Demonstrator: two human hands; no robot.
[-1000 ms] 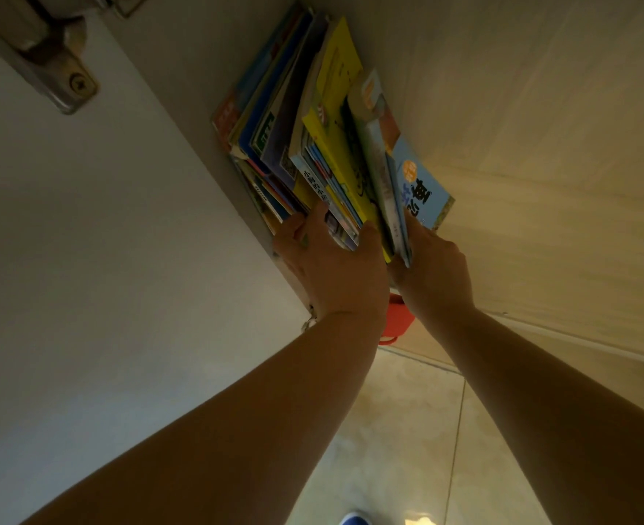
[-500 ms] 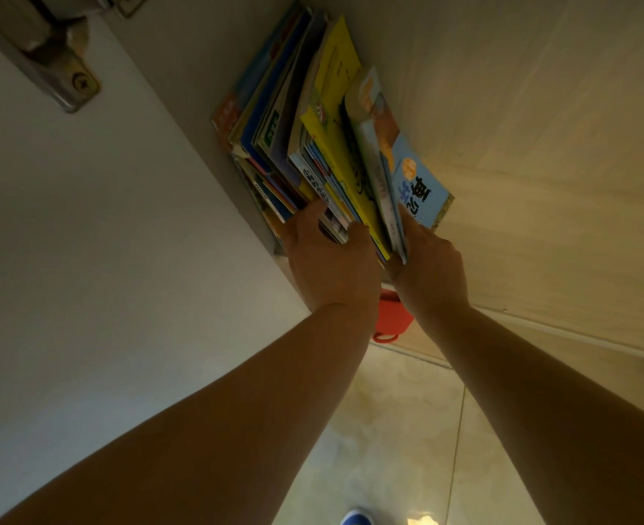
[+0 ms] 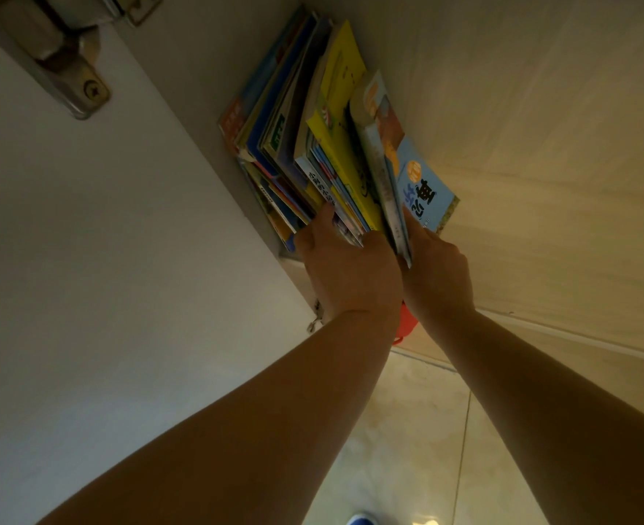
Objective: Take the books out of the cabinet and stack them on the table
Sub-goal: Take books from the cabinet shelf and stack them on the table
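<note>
Several thin, colourful books (image 3: 313, 145) stand packed together inside the cabinet, leaning against its pale wooden shelf (image 3: 540, 145). A yellow book (image 3: 341, 108) and a light blue book (image 3: 424, 191) with dark characters are on the right side of the row. My left hand (image 3: 347, 274) grips the near edges of the middle books, thumb on the left of the bunch. My right hand (image 3: 438, 274) holds the near edge of the blue book and its neighbours, with its fingers hidden behind them. Both arms reach up from the bottom of the view.
The white cabinet door (image 3: 104, 278) hangs open on the left, with a metal hinge (image 3: 63, 70) at the top left. A red object (image 3: 407, 323) shows just below my wrists. Tiled floor (image 3: 407, 430) and a blue shoe tip (image 3: 362, 519) lie below.
My left hand has slid a little further along the book edges, its thumb now higher against the bunch. The books and my right hand have barely moved.
</note>
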